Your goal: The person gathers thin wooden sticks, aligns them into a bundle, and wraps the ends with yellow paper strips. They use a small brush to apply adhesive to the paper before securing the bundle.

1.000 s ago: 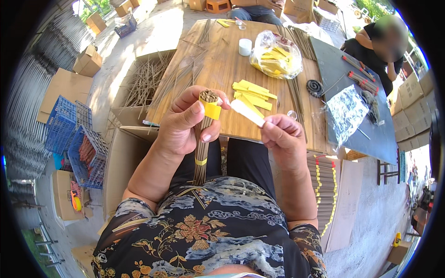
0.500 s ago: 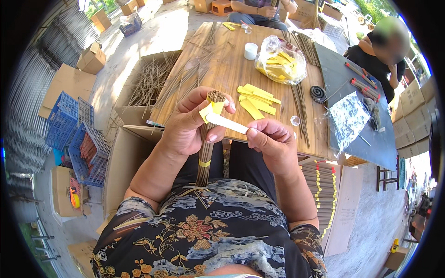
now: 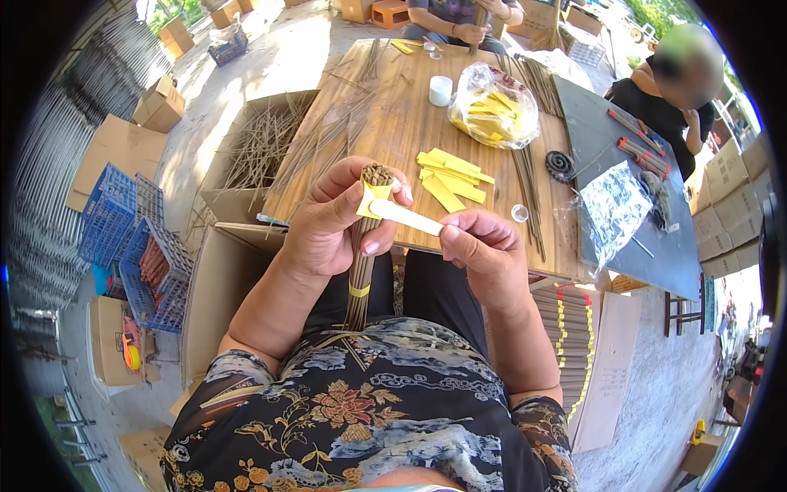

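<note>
My left hand (image 3: 332, 221) is closed around the upper part of a bundle of thin brown sticks (image 3: 359, 283), held upright in front of me. A yellow paper strip (image 3: 373, 193) wraps the bundle's top, and a narrow yellow band circles it lower down. Between the thumb and fingers of my right hand (image 3: 485, 250) is a flat white stick (image 3: 414, 218), like a spatula. Its rounded far end lies against the loose end of the yellow strip. Loose yellow paper strips (image 3: 453, 178) lie on the wooden table just beyond my hands.
On the wooden table (image 3: 385, 123) are a white jar (image 3: 440, 91), a plastic bag of yellow strips (image 3: 493, 111) and scattered sticks. An open carton of sticks (image 3: 261, 152) stands left. A dark board (image 3: 602, 139) lies right. Two people sit across and to the right.
The white stick's tip has shifted slightly right and down along the yellow strip. The person across has brought a bunch of sticks into view. My grip on both things is unchanged.
</note>
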`<action>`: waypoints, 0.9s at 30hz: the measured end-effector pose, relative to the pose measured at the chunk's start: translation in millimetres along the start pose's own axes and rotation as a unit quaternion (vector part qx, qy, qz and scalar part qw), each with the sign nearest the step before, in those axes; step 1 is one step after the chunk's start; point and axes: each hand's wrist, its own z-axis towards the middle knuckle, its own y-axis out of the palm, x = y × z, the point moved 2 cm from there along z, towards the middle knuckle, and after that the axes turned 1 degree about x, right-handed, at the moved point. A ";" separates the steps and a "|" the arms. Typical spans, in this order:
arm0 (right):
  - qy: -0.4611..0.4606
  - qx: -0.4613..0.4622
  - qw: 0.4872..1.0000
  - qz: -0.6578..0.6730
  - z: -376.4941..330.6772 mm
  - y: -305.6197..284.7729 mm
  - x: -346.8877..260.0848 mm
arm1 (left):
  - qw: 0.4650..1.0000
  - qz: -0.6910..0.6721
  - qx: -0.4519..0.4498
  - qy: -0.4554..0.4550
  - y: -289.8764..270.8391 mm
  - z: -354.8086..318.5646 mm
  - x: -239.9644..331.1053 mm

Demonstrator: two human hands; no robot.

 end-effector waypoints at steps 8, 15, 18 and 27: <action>-0.041 0.037 0.998 -0.032 -3.5 2.1 -0.4 | 1.000 0.008 -0.013 -0.001 0.7 -1.3 1.7; -0.143 0.060 0.971 -0.183 -7.2 6.5 -6.5 | 1.000 0.027 -0.003 0.011 4.6 0.7 1.3; -0.206 0.058 0.938 -0.273 -10.1 6.6 -7.3 | 0.997 0.066 -0.002 0.033 2.7 1.8 0.0; -0.299 0.081 0.882 -0.355 -12.0 8.6 -11.6 | 0.996 0.069 0.022 0.044 0.3 -0.6 -1.5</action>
